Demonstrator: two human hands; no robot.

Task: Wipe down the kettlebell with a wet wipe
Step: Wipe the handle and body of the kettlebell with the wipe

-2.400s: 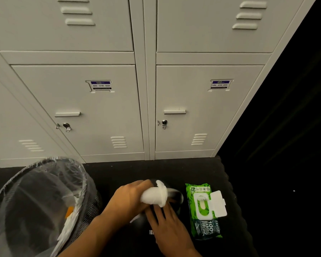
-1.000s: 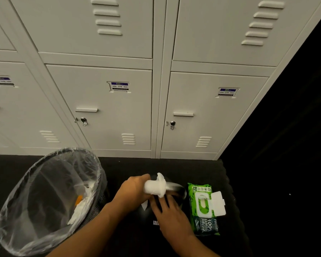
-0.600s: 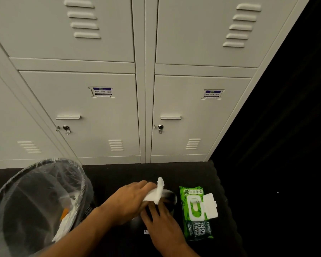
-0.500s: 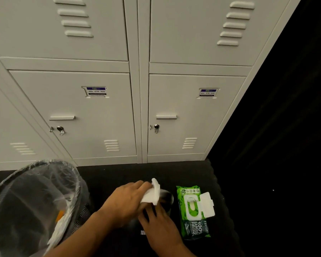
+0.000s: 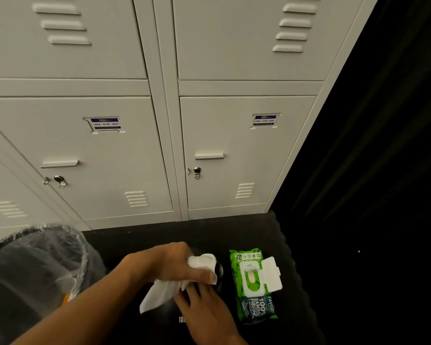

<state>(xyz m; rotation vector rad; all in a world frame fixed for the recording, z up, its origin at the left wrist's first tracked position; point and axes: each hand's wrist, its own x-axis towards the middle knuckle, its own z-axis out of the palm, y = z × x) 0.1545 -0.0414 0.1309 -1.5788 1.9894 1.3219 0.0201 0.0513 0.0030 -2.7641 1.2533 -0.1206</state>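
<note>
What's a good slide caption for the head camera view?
Left hand rubs a wipe over the kettlebell.

Single head-worn wide-angle view, no second camera to overlap with. It looks forward and steeply down from above the person's own arms, which enter from the bottom edge. It faces a bank of grey lockers (image 5: 125, 150) that fills the upper frame, their lines leaning from lens distortion. The black floor mat (image 5: 197, 235) takes the lower strip, close to the lens. The hands sit low centre, near the camera; the bin (image 5: 35, 265) is cut off at the lower left. Right third is dark, probably unlit floor or wall, hard to tell.
</note>
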